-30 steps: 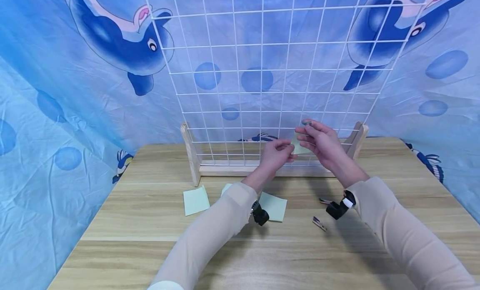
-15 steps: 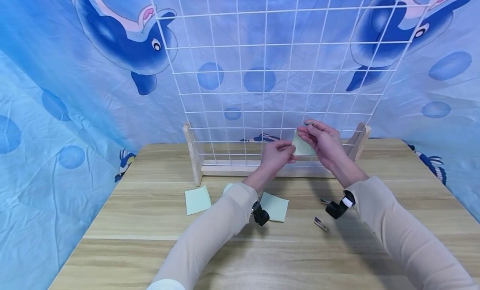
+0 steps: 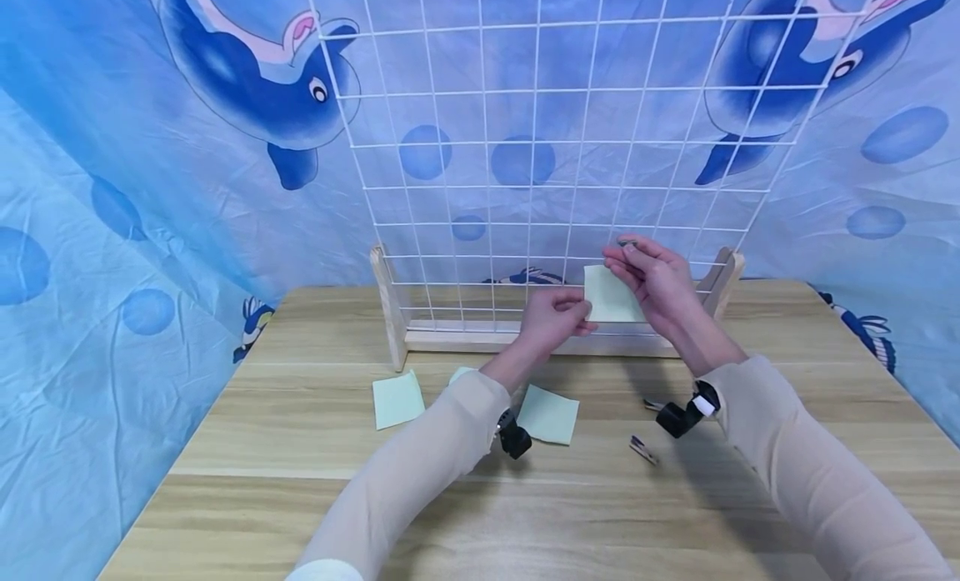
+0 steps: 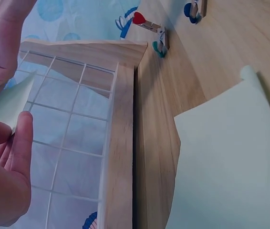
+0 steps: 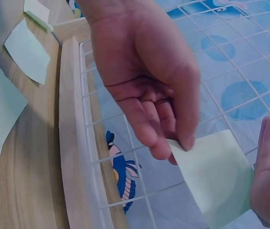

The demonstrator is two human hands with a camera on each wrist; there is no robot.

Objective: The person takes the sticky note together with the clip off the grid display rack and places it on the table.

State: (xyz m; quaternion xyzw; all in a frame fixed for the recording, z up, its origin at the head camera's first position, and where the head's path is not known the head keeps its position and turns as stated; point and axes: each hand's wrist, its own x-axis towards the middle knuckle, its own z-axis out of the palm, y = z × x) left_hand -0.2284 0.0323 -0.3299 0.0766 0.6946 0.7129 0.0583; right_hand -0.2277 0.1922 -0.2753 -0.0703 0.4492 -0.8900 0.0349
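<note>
My left hand [image 3: 551,318] pinches the lower left edge of a pale green sticky note [image 3: 611,296], held in front of the white wire grid [image 3: 529,189]. In the right wrist view, thumb and fingers of the left hand [image 5: 144,71] grip one corner of the note [image 5: 216,171]. Beside the note's right edge is my right hand [image 3: 663,287]. Thumb and index finger of that hand pinch a small green clothespin [image 3: 626,242], mostly hidden by the fingers. The right fingers overlap the note's edge; whether they touch it, I cannot tell.
The grid stands in a wooden base [image 3: 465,341]. Sticky notes lie on the table: one at left [image 3: 397,400], one near the left wrist [image 3: 549,414], another partly behind the sleeve. Loose clothespins [image 3: 643,449] lie right of them, including a red-heart one [image 4: 147,23].
The sticky note has turned more face-on and come slightly lower, so more of it shows. My right hand has shifted a little to the right, still holding the clothespin; the left keeps its pinch.
</note>
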